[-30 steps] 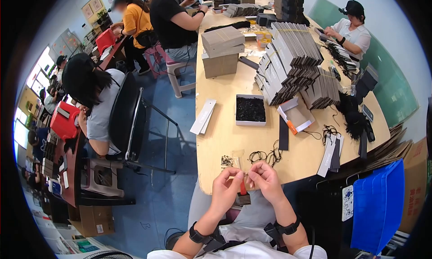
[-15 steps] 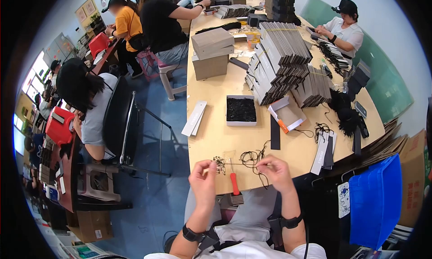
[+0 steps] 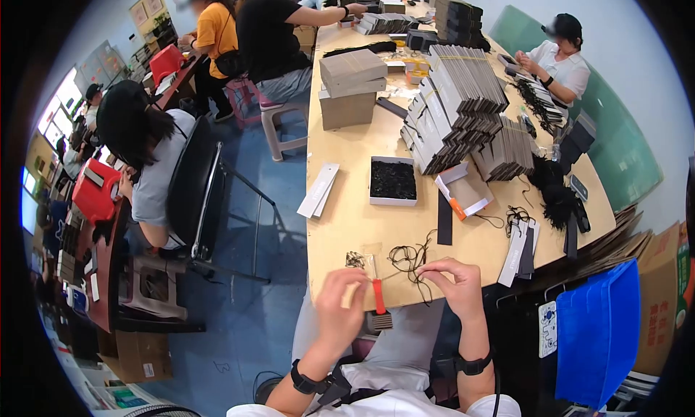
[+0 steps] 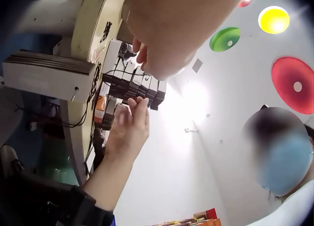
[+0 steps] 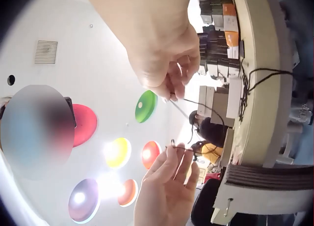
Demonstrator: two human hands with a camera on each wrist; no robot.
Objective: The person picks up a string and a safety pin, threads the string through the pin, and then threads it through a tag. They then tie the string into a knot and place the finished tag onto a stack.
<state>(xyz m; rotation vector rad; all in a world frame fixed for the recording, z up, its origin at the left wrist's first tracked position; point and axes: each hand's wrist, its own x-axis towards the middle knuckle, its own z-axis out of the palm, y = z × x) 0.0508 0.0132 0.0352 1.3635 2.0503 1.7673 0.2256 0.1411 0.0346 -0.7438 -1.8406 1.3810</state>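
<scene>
Over the near table edge, my left hand [image 3: 339,301] and right hand [image 3: 456,287] are held apart, palms toward each other. Between thumb and fingertips the right hand [image 5: 169,69] pinches a thin black cord [image 5: 216,115], which loops across to the left hand [image 5: 164,194]. There, thumb and fingers pinch the cord's other part, with a small shiny tip [image 5: 172,143] showing. A red-handled tool [image 3: 378,297] lies between the hands at the edge. Just below it is a stack of grey cards [image 4: 49,78] with a metal piece through its face.
More black cords [image 3: 407,261] and a pile of small metal pieces [image 3: 355,259] lie just beyond the hands. Farther back are a white box [image 3: 393,202] of black material, tall card stacks [image 3: 456,106] and loose tags [image 3: 318,190]. A blue bin [image 3: 597,330] stands at right.
The hands have parted from close together to a wide gap, with cord stretched between them. Since half a second ago, the left hand has turned and come slightly inward. The red-handled tool is now uncovered.
</scene>
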